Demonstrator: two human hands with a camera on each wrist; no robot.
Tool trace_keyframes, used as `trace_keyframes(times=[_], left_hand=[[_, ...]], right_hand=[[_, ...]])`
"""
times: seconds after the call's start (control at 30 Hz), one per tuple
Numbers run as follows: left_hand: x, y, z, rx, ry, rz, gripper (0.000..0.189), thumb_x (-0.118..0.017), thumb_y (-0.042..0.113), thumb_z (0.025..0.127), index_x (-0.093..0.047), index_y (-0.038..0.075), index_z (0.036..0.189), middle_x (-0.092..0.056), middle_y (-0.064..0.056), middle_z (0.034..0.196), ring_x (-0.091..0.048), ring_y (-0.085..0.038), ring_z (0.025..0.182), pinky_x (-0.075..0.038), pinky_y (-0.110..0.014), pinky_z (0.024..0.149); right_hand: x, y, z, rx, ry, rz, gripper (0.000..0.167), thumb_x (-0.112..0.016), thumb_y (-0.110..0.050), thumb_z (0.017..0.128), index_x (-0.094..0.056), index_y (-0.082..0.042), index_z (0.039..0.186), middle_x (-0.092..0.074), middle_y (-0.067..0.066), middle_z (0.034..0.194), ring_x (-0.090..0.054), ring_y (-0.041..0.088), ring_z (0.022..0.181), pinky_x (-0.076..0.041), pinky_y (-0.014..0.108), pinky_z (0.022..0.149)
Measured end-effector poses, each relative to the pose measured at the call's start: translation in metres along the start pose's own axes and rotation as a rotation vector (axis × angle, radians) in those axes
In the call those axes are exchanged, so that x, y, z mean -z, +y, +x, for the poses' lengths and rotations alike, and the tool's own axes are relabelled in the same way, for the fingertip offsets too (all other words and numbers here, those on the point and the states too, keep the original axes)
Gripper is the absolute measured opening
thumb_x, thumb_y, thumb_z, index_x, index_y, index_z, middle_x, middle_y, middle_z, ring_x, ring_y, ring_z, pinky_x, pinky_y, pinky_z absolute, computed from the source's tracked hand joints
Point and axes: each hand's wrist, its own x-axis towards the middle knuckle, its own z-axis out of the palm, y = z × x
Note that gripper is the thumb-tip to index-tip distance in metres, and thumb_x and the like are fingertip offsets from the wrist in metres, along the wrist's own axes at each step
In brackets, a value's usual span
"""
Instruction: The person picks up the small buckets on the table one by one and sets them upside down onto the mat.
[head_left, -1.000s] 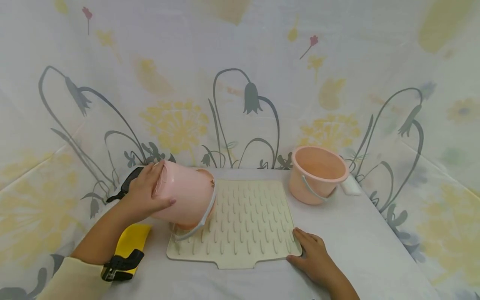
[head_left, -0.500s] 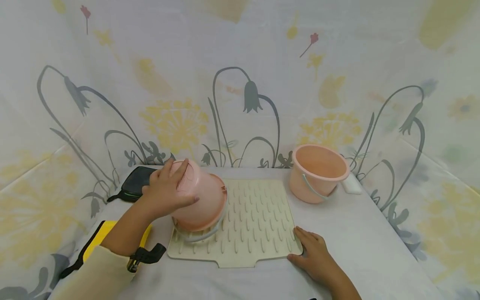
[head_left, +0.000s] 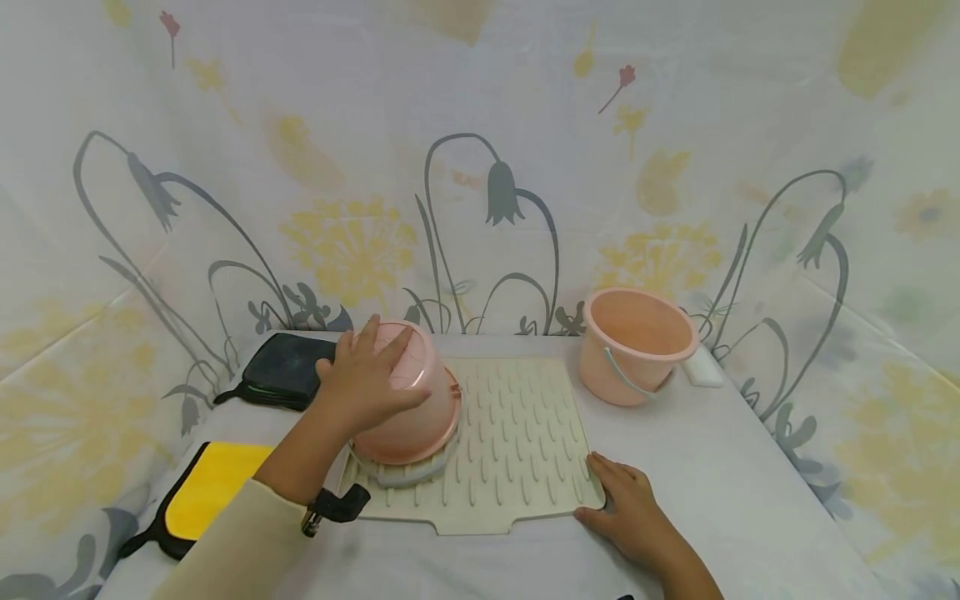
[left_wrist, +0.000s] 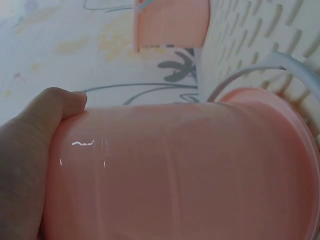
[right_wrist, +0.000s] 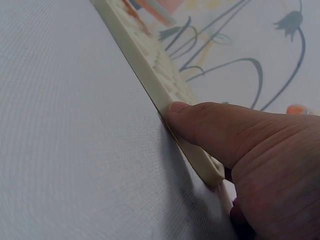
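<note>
An upside-down pink bucket [head_left: 405, 417] stands rim-down on the left part of a cream ridged mat [head_left: 510, 417]. Its grey handle [head_left: 408, 475] lies low around the rim. My left hand [head_left: 367, 379] grips the bucket's base from above, fingers spread over it; in the left wrist view the thumb [left_wrist: 65, 102] hooks over the base edge. At the mat's front right corner, my right hand [head_left: 630, 508] holds the edge. The right wrist view has its thumb [right_wrist: 210, 122] against the mat's side, with the other fingers mostly hidden.
A second pink bucket [head_left: 637, 358] stands upright at the back right, beside a white object [head_left: 702, 369]. To the left lie a black zip pouch [head_left: 285, 367] and a yellow-and-black pouch [head_left: 213, 487]. A flower-patterned curtain [head_left: 480, 167] hangs behind the white-covered table [head_left: 555, 567].
My left hand has moved right and tipped the bucket from lying tilted to upside down on the mat. Both pouches show more now. My right hand has stayed at the corner.
</note>
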Motion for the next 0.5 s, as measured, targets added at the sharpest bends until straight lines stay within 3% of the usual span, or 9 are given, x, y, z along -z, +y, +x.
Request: trace_keyframes(times=[0.5], left_hand=[[-0.008, 0.012, 0.016, -0.019, -0.016, 0.072, 0.098, -0.056, 0.081, 0.086, -0.025, 0.037, 0.167, -0.010, -0.015, 0.176, -0.012, -0.055, 0.156, -0.022, -0.088, 0.103]], right_hand=[[0.000, 0.000, -0.001, 0.007, -0.001, 0.008, 0.097, -0.082, -0.050, 0.087, -0.037, -0.007, 0.162, -0.031, 0.012, 0.170, -0.019, 0.049, 0.151, -0.025, 0.075, 0.117]])
